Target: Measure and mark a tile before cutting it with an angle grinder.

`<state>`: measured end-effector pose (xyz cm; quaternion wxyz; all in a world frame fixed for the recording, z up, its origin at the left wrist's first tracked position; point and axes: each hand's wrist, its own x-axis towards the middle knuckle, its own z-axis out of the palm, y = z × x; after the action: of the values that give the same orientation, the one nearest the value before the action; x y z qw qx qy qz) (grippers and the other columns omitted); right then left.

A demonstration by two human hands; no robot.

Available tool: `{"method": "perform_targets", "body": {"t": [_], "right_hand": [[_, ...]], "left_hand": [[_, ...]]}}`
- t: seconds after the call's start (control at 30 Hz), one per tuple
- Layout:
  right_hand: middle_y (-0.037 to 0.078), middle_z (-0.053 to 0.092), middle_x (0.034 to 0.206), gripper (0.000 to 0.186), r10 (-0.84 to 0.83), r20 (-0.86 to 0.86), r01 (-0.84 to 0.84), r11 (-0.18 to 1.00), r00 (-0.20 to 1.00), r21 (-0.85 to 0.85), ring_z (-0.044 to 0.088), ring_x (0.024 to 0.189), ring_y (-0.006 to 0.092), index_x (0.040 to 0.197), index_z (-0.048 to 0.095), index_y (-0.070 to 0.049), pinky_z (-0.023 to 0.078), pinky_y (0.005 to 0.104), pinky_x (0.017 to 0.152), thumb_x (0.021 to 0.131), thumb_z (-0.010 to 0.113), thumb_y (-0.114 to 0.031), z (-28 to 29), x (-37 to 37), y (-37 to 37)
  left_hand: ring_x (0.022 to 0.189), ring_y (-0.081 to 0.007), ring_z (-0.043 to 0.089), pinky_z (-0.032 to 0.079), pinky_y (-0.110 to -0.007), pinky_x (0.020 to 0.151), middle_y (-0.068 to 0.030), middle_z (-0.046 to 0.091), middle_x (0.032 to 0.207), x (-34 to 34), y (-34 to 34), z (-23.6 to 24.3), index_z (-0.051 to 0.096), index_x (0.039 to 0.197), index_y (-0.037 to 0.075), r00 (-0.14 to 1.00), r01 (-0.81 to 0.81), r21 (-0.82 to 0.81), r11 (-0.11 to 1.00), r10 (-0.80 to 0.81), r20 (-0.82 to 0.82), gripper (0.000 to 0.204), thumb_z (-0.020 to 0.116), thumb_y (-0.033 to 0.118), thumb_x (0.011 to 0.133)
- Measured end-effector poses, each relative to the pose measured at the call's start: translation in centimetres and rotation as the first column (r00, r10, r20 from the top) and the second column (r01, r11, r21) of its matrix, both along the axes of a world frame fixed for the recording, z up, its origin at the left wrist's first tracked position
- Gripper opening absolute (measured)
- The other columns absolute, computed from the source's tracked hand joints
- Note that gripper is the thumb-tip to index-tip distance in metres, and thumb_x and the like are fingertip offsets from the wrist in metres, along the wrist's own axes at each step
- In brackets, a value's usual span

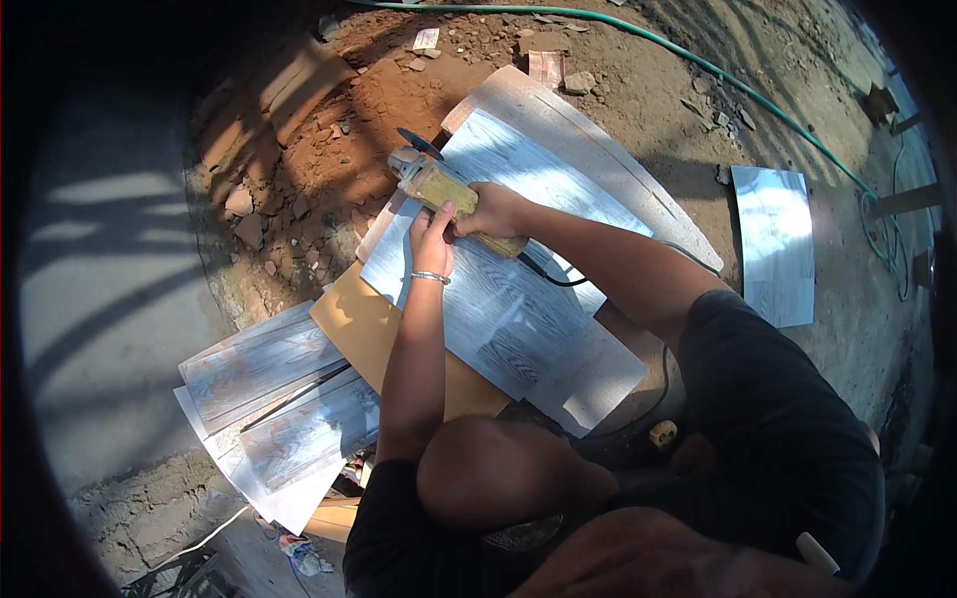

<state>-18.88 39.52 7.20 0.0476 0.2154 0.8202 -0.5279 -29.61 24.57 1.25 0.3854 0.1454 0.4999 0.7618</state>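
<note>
My left hand (434,239) and my right hand (490,211) are both wrapped round a dusty yellow angle grinder (439,186) with a metal head and a dark disc (417,141). A black cord runs from its rear end. The grinder is over a pale grey wood-pattern tile (533,324), stacked with other tiles on a speckled beige board (608,164). A plain tan sheet (349,324) sticks out beneath, to the left.
More streaked tiles (249,369) lie at the lower left beside a concrete strip (120,259). A separate tile (773,249) lies to the right. Rubble and reddish soil (279,179) are behind the stack, and a green hose (718,75) curves along the back.
</note>
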Motion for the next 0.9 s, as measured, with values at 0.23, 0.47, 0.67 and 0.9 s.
{"method": "perform_targets", "body": {"t": [0.23, 0.47, 0.67, 0.9], "right_hand": [[0.030, 0.070, 0.112, 0.090, -0.063, -0.003, 0.063, 0.994, 0.998, 0.085, 0.069, 0.107, 0.0420, 0.128, 0.060, 0.008, 0.054, 0.0438, 0.092, 0.063, 0.083, -0.051, 0.0, 0.1, -0.8], [0.032, 0.070, 0.108, 0.088, -0.068, 0.032, 0.062, 0.986, 0.997, 0.158, 0.070, 0.104, 0.0421, 0.123, 0.061, 0.011, 0.055, 0.0455, 0.089, 0.065, 0.083, -0.053, 0.3, -0.1, -1.7], [0.031, 0.071, 0.107, 0.083, -0.104, 0.028, 0.100, 0.988, 0.994, 0.119, 0.071, 0.102, 0.0425, 0.123, 0.061, 0.010, 0.057, 0.0458, 0.087, 0.066, 0.080, -0.047, 0.1, 0.4, -2.1], [0.031, 0.071, 0.108, 0.083, -0.104, 0.053, 0.096, 0.986, 0.993, 0.138, 0.070, 0.103, 0.0428, 0.122, 0.062, 0.009, 0.056, 0.0456, 0.090, 0.066, 0.080, -0.049, 0.4, 0.2, -2.0]], "left_hand": [[0.114, -0.0204, 0.063, 0.051, -0.034, 0.096, -0.0110, 0.065, 0.126, -0.1, -0.1, -0.4, 0.054, 0.131, -0.002, 1.000, 0.024, 0.017, 1.000, -0.024, -0.018, 0.040, 0.068, 0.021, 0.101], [0.115, -0.0195, 0.063, 0.051, -0.032, 0.095, -0.0113, 0.064, 0.127, -0.2, -0.6, -0.5, 0.054, 0.133, -0.002, 0.999, 0.038, -0.031, 0.999, -0.038, 0.001, 0.041, 0.066, 0.020, 0.101], [0.116, -0.0195, 0.062, 0.050, -0.033, 0.098, -0.0110, 0.063, 0.128, 0.2, -0.5, -0.3, 0.053, 0.135, -0.002, 0.999, 0.031, 0.022, 0.999, -0.030, -0.046, 0.041, 0.065, 0.019, 0.102], [0.117, -0.0202, 0.062, 0.048, -0.034, 0.102, -0.0113, 0.063, 0.130, -0.2, -0.6, -0.5, 0.053, 0.134, -0.003, 0.998, 0.048, 0.009, 0.999, -0.048, -0.033, 0.042, 0.067, 0.019, 0.101]]}}
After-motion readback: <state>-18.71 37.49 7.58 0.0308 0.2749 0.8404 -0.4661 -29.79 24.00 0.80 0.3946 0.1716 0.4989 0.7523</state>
